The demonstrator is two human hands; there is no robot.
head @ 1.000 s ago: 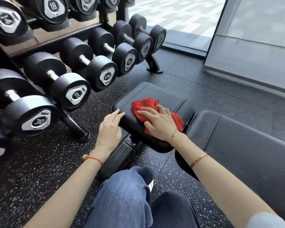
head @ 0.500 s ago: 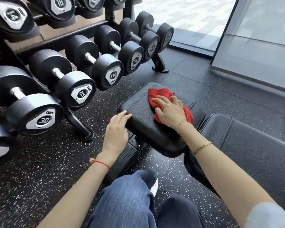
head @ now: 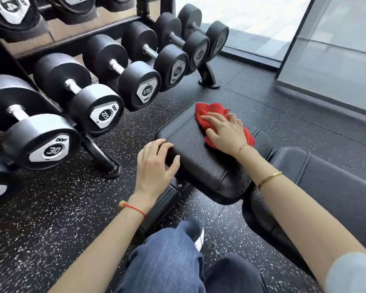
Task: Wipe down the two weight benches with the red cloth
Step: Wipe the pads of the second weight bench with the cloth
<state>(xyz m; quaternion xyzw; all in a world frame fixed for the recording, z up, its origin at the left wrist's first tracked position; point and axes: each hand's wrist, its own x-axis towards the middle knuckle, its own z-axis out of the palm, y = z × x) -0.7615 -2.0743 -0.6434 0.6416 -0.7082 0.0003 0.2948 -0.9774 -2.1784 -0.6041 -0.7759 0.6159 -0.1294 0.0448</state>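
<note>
A black padded bench seat [head: 201, 163] sits low in the middle of the view. The red cloth [head: 207, 112] lies bunched on its far end. My right hand [head: 225, 132] presses flat on the cloth, fingers spread, covering its middle. My left hand [head: 155, 166] rests on the seat's near left corner, fingers curled over the edge. To the right, the longer black back pad [head: 334, 185] of the bench runs off toward the lower right, partly behind my right forearm.
A dumbbell rack [head: 97, 94] with several black dumbbells stands close on the left; its foot [head: 101, 159] reaches toward the bench. Speckled rubber floor [head: 51, 218] surrounds it. A glass wall [head: 330, 49] is at the back right. My knees in jeans [head: 167, 263] are below.
My right hand has slid the red cloth from the seat's middle to its far end. My left hand has stayed on the near left corner, its fingers curling more over the edge.
</note>
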